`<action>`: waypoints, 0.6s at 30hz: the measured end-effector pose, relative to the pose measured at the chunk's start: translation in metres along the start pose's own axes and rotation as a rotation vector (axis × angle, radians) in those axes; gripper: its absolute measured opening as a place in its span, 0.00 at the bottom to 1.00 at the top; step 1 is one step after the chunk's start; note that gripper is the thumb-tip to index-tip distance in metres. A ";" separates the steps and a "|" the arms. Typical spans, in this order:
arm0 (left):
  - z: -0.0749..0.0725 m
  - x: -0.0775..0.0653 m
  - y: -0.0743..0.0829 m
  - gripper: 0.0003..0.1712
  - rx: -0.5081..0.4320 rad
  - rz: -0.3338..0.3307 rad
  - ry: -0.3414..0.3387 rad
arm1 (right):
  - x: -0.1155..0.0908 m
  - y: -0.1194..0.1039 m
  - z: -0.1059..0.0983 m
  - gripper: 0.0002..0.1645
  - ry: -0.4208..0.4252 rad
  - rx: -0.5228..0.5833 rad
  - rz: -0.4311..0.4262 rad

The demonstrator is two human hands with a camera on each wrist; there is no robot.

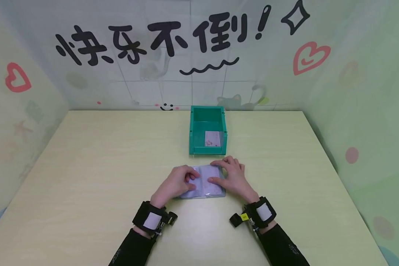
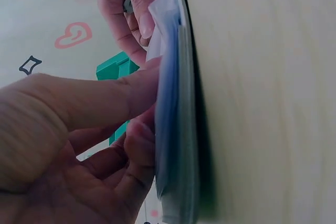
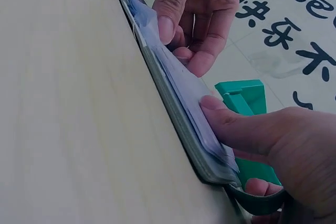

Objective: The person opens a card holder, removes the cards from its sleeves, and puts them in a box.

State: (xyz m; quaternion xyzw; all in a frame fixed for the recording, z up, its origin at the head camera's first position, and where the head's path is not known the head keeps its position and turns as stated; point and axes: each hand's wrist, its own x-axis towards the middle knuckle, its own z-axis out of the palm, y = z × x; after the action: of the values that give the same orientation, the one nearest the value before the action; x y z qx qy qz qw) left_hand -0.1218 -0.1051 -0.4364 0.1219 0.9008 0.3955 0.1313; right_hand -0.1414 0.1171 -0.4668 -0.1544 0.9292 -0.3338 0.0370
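Note:
A card holder (image 1: pixel 211 180) with clear plastic sleeves lies spread open on the table in front of the bin, its grey-green cover beneath pale lilac pages. My left hand (image 1: pixel 180 181) is over its left page, thumb and curled fingers pinching at a sleeve; the left wrist view shows the fingertips right at the plastic. On the other side, my right hand (image 1: pixel 232 177) grips the right edge. Its thumb presses on the page, and in the right wrist view the other fingers are by a dark green strap (image 3: pixel 257 201) at the cover's edge.
A teal open-front bin (image 1: pixel 191 133) stands at the back of the table, just beyond the card holder, with a small pink card (image 1: pixel 212 138) in it. Printed backdrop walls (image 1: pixel 359 111) enclose the pale wooden table (image 1: pixel 96 166) at the back and both sides.

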 end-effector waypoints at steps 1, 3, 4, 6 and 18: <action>0.000 0.000 0.000 0.14 0.010 -0.011 0.011 | 0.000 0.000 0.000 0.29 0.000 0.005 -0.001; 0.000 -0.001 0.001 0.15 0.026 -0.036 0.032 | 0.000 0.000 0.000 0.31 -0.006 0.009 0.000; 0.000 -0.001 0.001 0.16 0.032 -0.048 0.041 | 0.000 0.000 0.000 0.32 -0.011 0.005 0.001; -0.001 -0.001 0.001 0.18 0.038 -0.066 0.052 | 0.001 0.000 0.000 0.35 -0.021 -0.009 -0.003; -0.002 0.001 0.000 0.20 0.033 -0.057 0.047 | 0.011 -0.003 -0.004 0.33 -0.092 -0.025 0.030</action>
State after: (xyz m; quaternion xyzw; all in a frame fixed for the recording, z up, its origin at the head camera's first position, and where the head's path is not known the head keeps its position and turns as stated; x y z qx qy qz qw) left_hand -0.1231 -0.1065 -0.4353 0.0890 0.9131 0.3796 0.1191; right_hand -0.1521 0.1136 -0.4617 -0.1562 0.9328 -0.3142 0.0825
